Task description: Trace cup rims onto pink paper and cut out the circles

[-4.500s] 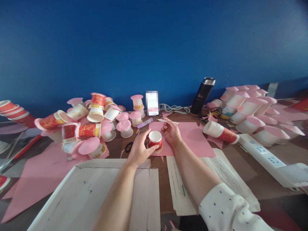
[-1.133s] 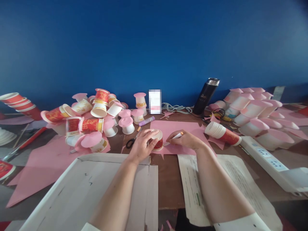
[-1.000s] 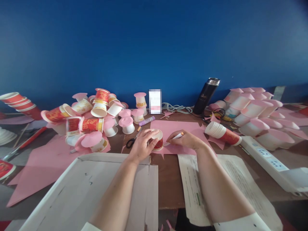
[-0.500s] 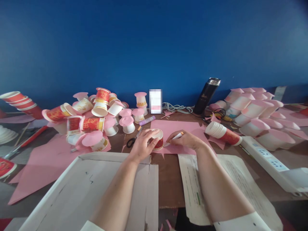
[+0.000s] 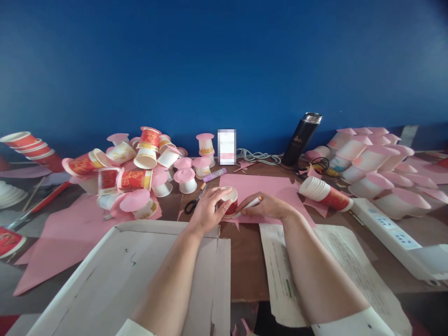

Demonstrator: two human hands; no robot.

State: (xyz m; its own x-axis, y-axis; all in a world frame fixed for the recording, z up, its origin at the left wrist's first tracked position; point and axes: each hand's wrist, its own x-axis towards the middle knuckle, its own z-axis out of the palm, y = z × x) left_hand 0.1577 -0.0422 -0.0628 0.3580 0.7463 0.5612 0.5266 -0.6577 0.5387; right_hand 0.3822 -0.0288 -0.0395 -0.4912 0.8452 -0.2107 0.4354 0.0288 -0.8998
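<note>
My left hand (image 5: 212, 207) is closed round a red paper cup (image 5: 232, 205) that stands upside down, its pale base up, on a sheet of pink paper (image 5: 257, 185). The fingers lie over the top and the thumb presses its near side. My right hand (image 5: 268, 205) grips a white pen (image 5: 252, 202) with an orange end. The pen's tip is down by the cup's lower right edge, against the pink paper. Left of the cup lie black-handled scissors (image 5: 191, 206), partly hidden by my left hand. A purple glue stick (image 5: 214, 175) lies behind the cup.
Several cups with pink paper discs (image 5: 135, 201) are heaped at the left, and more (image 5: 401, 203) stand at the right. A black flask (image 5: 301, 140), nested cups (image 5: 325, 193) and a power strip (image 5: 385, 228) are on the right. A cardboard box (image 5: 140, 270) lies in front at left.
My right hand with the pen has shifted slightly left and down, closer to the cup's lower edge. My left hand keeps its hold on the cup.
</note>
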